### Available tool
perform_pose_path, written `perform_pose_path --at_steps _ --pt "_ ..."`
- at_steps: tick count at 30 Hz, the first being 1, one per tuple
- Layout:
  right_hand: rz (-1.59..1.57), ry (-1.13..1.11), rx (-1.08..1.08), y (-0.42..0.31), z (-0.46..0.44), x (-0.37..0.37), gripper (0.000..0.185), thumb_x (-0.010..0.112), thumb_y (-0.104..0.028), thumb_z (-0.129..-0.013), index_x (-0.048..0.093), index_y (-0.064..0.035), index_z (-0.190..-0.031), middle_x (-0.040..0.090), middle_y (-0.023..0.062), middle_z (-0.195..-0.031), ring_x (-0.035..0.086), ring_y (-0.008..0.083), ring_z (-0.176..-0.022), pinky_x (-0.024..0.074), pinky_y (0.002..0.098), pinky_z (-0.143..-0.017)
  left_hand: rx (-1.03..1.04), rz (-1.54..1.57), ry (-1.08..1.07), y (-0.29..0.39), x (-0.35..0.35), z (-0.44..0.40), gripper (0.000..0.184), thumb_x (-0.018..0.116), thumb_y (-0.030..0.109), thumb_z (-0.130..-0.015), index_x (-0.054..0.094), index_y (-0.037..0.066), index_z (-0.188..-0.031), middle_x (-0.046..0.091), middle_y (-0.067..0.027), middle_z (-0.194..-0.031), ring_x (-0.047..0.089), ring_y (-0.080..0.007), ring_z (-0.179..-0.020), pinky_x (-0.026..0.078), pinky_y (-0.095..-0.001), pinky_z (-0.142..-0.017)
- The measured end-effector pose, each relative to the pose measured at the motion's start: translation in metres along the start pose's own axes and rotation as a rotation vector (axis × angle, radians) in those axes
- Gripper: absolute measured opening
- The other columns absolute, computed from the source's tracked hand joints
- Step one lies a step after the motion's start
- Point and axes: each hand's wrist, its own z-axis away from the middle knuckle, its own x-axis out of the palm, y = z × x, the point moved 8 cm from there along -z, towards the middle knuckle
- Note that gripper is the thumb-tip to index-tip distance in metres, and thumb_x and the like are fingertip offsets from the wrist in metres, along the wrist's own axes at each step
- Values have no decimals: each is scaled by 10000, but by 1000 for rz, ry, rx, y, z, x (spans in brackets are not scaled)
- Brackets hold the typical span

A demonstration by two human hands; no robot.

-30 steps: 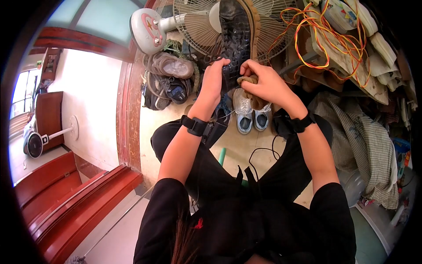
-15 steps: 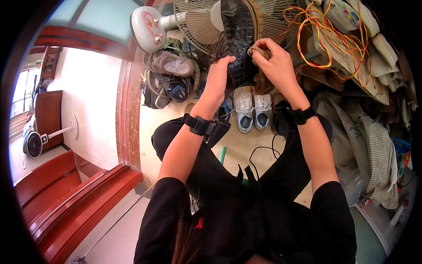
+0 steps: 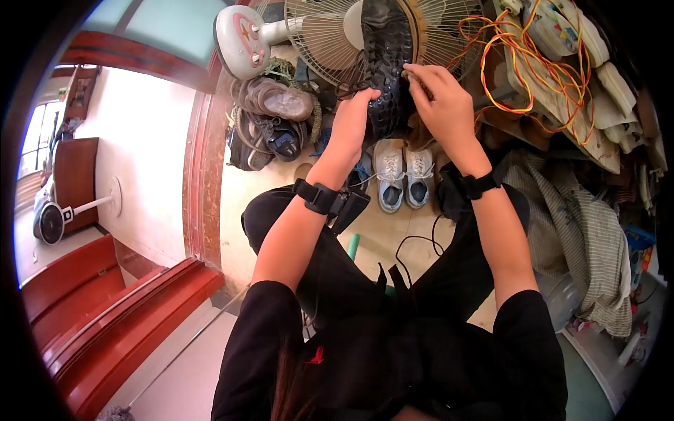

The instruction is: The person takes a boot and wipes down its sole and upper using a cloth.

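The black shoe [image 3: 387, 63] stood toe-up at twelve o'clock in the view. The left hand [image 3: 353, 118] gripped its lower edge at seven o'clock, thumb on the upper, other fingers hidden; the right hand [image 3: 444, 102] pinched a brown cloth [image 3: 420, 133] against its side at four o'clock. A fan [image 3: 319, 42] lay just behind. From the shoe, pale sneakers [image 3: 389, 175] sat at six o'clock, piled footwear [image 3: 284, 105] near eight, tangled red-yellow cord [image 3: 523, 110] at three.
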Motion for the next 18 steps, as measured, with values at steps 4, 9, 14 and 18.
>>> perform_pose_path --at_steps 4,9,14,18 --pt "61 -1 -43 -4 4 1 205 678 -131 -818 691 -101 -1021 634 56 -908 644 251 -705 522 334 -615 22 12 4 0 0 -1 372 546 285 -886 678 -50 -979 655 -50 -939 575 -127 -876 417 -260 -802" --pt "71 -23 -93 -11 6 3 207 694 -139 -804 698 -87 -1004 620 45 -921 642 236 -680 518 317 -588 15 -13 18 3 0 3 363 552 282 -886 677 -45 -978 656 -50 -937 584 -125 -867 424 -258 -788" --pt "79 -52 -112 -16 10 4 203 696 -126 -788 700 -80 -985 626 32 -923 638 227 -654 522 306 -582 -40 8 28 -2 1 3 347 554 275 -885 679 -36 -976 654 -44 -916 586 -122 -838 432 -260 -765" --pt "44 -89 -131 -19 14 7 209 695 -115 -775 700 -82 -981 631 18 -924 639 221 -655 525 305 -585 -40 19 23 -1 3 5 346 551 276 -884 674 -30 -987 652 -41 -916 585 -119 -833 434 -258 -759"
